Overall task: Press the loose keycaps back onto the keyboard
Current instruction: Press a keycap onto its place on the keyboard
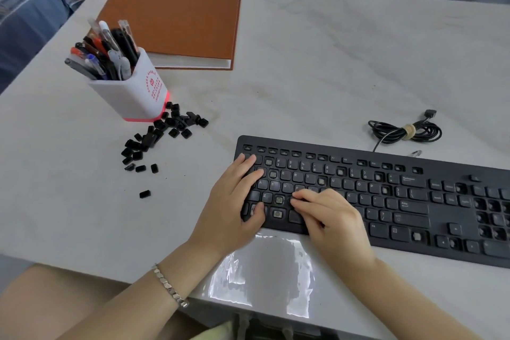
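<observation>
Left hand [234,201]: fingers flat on black plastic keyboard [447,215].
Right hand [331,218]: fingers bent, grip unclear.
Small black plastic keycaps [162,130]: heaped left of fingers.

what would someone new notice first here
The left hand and right hand rest on the left end of the keyboard, which shows many bare sockets. A heap of loose keycaps lies left of it, by the pen cup.
</observation>
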{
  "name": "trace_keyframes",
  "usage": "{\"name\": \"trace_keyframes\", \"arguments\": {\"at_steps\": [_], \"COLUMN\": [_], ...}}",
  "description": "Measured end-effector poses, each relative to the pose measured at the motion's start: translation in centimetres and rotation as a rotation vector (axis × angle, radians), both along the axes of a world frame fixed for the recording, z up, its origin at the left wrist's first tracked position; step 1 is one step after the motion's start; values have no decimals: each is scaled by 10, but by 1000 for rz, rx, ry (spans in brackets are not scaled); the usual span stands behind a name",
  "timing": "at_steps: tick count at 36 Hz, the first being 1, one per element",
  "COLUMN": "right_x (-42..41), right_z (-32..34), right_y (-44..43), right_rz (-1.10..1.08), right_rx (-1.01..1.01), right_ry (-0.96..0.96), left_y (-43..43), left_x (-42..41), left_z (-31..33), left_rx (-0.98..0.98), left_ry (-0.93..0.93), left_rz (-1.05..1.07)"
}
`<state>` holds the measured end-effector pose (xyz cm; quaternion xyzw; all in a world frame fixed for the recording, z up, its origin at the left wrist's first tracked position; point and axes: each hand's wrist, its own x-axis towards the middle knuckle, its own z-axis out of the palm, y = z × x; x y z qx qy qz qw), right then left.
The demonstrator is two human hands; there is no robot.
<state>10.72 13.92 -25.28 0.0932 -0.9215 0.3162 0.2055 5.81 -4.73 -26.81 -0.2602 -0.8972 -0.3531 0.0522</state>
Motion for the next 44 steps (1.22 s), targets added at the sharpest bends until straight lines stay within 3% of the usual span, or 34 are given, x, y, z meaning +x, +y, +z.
{"name": "trace_keyframes", "arguments": {"at_steps": [5, 14, 19, 30, 44], "right_x": [1, 0, -1, 5, 4], "right_z": [-1, 0, 2, -8, -1], "right_y": [-2, -3, -4, 9, 11], "right_rz": [-51, -39, -23, 103, 103], "right_rx": [-123, -143, -52, 370, 306], "right_ry": [-36, -40, -25, 119, -63], "left_y": [0, -1, -1, -2, -1], "left_x": [0, 1, 1, 1, 2], "left_z": [0, -1, -2, 0, 2], "left_rx": [7, 15, 22, 16, -19], "left_ry": [-6, -8, 0, -16, -49], "left_rz": [6, 16, 12, 12, 7]}}
